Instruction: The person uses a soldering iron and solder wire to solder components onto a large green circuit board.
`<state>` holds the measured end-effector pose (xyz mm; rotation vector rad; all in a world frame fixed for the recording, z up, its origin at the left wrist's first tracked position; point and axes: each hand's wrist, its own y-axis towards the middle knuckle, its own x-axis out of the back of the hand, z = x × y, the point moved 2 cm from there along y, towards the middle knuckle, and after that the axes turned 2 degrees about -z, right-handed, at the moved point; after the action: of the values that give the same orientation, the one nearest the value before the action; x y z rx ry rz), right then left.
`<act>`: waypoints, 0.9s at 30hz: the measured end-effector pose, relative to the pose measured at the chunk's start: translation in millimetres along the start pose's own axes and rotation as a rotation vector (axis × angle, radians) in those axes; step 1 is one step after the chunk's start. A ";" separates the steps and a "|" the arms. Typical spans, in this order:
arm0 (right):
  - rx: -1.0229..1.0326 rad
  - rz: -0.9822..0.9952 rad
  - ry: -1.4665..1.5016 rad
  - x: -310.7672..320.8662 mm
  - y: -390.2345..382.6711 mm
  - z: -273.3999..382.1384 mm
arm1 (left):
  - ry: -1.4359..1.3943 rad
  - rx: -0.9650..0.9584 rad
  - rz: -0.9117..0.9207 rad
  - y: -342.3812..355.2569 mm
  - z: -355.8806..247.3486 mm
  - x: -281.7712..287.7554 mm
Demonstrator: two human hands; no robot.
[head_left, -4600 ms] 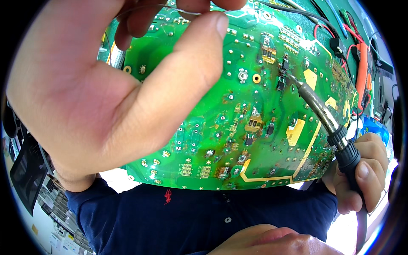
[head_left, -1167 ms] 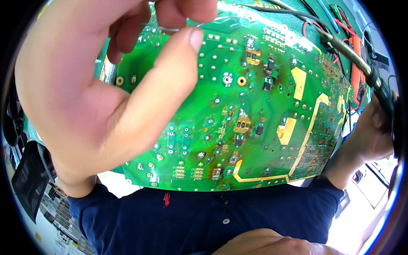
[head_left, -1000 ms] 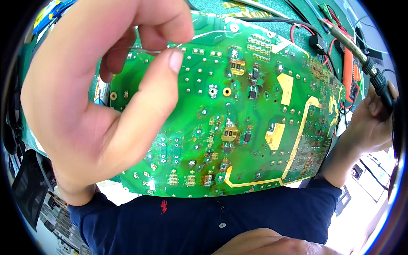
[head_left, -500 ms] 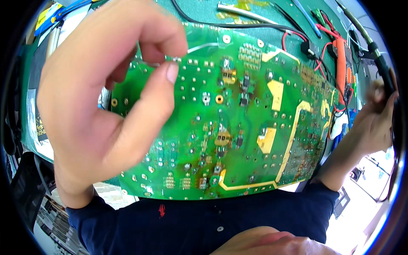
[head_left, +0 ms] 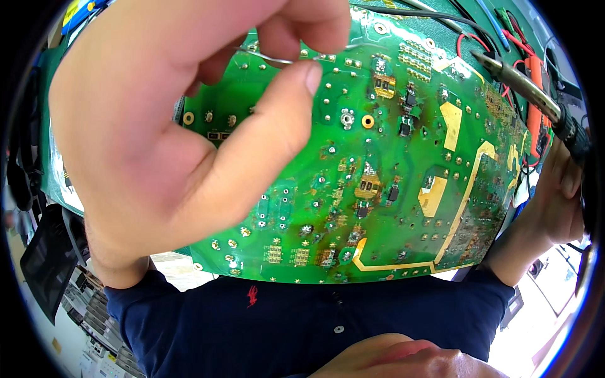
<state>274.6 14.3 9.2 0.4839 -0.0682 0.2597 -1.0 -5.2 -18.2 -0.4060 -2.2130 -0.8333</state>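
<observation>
A large green circuit board (head_left: 378, 189) with solder pads and gold traces fills the middle of the head view, its near edge against my dark blue shirt. My left hand (head_left: 170, 126) hovers close above the board's left half, thumb and fingers pinching a thin silver solder wire (head_left: 271, 58). My right hand (head_left: 561, 201) at the right edge grips the black handle of a soldering iron (head_left: 523, 88). The iron's tip points left and sits above the board's upper right corner, apart from the small black components (head_left: 406, 113) near the middle.
A green mat (head_left: 454, 16) lies under the board at the top, with black, red and blue leads across it. An orange-cased tool (head_left: 539, 107) sits at the right edge. Dark equipment and shelves show at the lower left.
The soldering iron lifted off the components and swung out to the upper right. My left hand kept its pinch on the wire and now sits higher and closer, over the board's top left.
</observation>
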 end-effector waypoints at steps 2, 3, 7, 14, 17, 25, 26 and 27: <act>-0.012 -0.001 0.088 -5.4 -6.2 -5.2 | -0.005 -0.055 0.049 2.5 -0.8 -1.6; -0.021 -0.001 0.131 -7.6 -9.2 -7.8 | -0.017 -0.095 0.066 4.5 0.5 -3.1; -0.228 -0.068 0.195 -14.4 -25.9 -11.6 | -0.040 -0.091 0.121 2.4 -2.3 -7.9; -0.294 -0.037 0.121 -21.5 -23.5 -12.5 | -0.085 -0.135 0.172 1.3 -7.7 -5.9; -0.203 -0.195 0.131 -25.1 -13.8 -26.0 | -0.131 -0.162 0.165 -2.8 -2.3 -3.4; 0.082 -0.016 0.065 5.7 -3.0 -40.4 | -0.211 -0.196 0.145 11.5 1.1 -14.2; 0.052 -0.030 0.074 4.2 -2.7 -38.7 | -0.209 -0.194 0.145 11.3 1.2 -14.7; 0.023 -0.045 0.083 2.8 -2.5 -36.9 | -0.210 -0.188 0.147 11.2 1.4 -15.2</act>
<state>278.0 30.1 -24.2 0.4964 0.0265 0.2365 14.3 3.5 -25.0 -0.7694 -2.2683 -0.9589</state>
